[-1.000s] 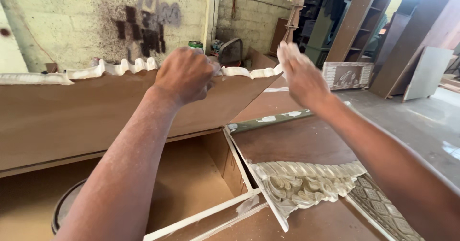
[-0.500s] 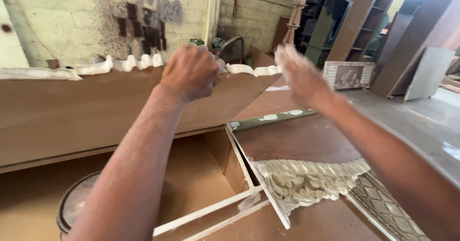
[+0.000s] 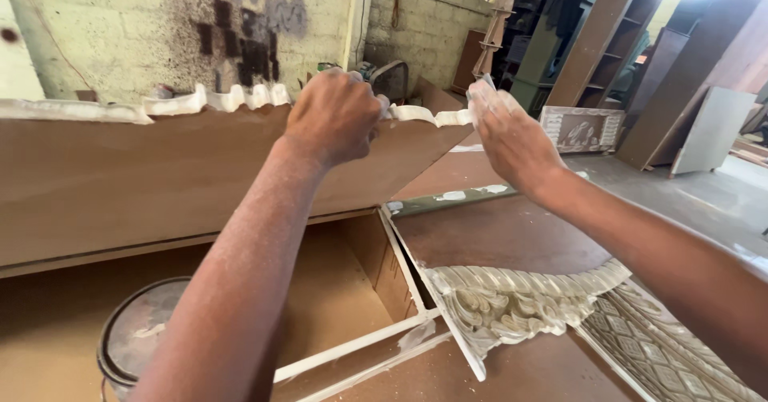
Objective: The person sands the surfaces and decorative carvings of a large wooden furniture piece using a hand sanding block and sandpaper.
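Left hand clenched, right hand flat, both pressing the white scalloped trim along the board's top edge, perhaps seating it.

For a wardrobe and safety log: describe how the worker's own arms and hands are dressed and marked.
Both forearms are bare as far as the frame shows: no sleeves, gloves, watch or rings visible. The left hand and its forearm carry a fine pale dusting. The right hand has whitish smears on its fingers.
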